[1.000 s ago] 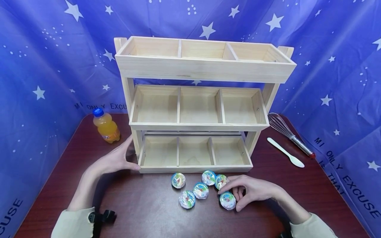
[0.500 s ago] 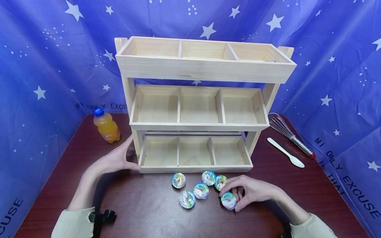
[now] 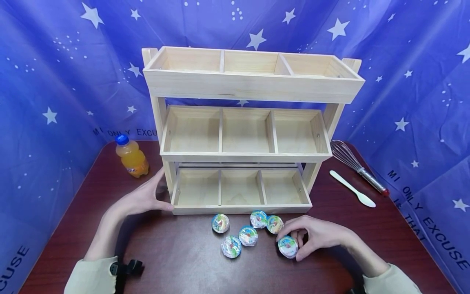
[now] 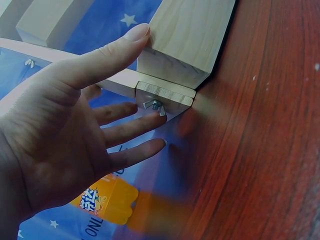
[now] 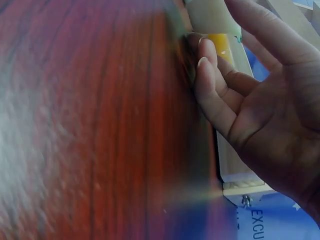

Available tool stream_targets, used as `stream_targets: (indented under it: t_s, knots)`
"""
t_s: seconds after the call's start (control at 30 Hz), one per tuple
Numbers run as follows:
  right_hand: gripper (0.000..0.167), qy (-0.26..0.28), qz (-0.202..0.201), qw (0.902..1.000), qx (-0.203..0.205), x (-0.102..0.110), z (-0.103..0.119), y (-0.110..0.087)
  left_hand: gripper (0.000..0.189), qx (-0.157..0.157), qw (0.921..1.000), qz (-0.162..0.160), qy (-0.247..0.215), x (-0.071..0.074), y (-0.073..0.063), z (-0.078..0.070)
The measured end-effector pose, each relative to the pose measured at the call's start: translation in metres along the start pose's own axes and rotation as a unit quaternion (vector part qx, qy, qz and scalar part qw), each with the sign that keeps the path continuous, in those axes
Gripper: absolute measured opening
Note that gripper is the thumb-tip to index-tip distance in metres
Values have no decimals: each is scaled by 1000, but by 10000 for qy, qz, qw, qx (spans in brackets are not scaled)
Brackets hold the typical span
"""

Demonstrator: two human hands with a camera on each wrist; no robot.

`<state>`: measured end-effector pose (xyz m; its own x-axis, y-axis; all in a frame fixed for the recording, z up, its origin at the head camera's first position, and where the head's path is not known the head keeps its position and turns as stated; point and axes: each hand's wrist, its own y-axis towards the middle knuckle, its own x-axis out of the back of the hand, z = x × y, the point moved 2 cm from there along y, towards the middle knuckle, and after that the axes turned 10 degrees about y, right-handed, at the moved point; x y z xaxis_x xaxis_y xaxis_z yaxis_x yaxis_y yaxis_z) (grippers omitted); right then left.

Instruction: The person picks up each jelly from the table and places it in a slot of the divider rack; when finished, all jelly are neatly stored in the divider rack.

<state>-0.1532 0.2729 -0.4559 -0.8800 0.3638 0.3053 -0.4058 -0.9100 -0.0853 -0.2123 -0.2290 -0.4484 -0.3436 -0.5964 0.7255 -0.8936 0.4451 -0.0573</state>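
Observation:
My right hand (image 3: 319,234) pinches a small jelly cup (image 3: 288,247) with a printed round lid between thumb and fingers. In the right wrist view the cup (image 5: 212,19) shows a whitish side at the top, and the other fingers curl loosely below it. Several similar cups lie to its left, among them one jelly cup (image 3: 274,224) just behind the fingertips. At the left, my left hand (image 3: 145,196) rests its thumb on the lower corner of a three-tier wooden rack (image 3: 242,210). Its fingers extend loosely beside the rack's leg, near a wing nut (image 4: 156,105).
An orange drink bottle (image 3: 133,157) stands behind the left hand. A whisk (image 3: 358,167) and a white spoon (image 3: 352,188) lie on the table (image 3: 176,261) right of the rack. A blue starry curtain (image 3: 55,81) surrounds the table.
My right hand has shifted a little to the right with the cup it pinches. The two cups near the rack have slid slightly right. The left hand keeps its place.

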Motion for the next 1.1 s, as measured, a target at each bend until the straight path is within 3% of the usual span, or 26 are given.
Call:
stream_targets:
  t_s: [0.63, 0.93, 1.1]
  knots:
    - [49, -69, -237, 9997, -86, 28, 17, -22, 135, -117, 9998, 24, -185, -2, 1, 1]
    - [50, -216, -398, 9989, 90, 40, 29, -15, 137, -43, 10000, 8, -85, -1, 0, 1]
    - [51, -73, -556, 9984, -24, 47, 34, -6, 137, -84, 10000, -23, -19, -1, -1, 2]
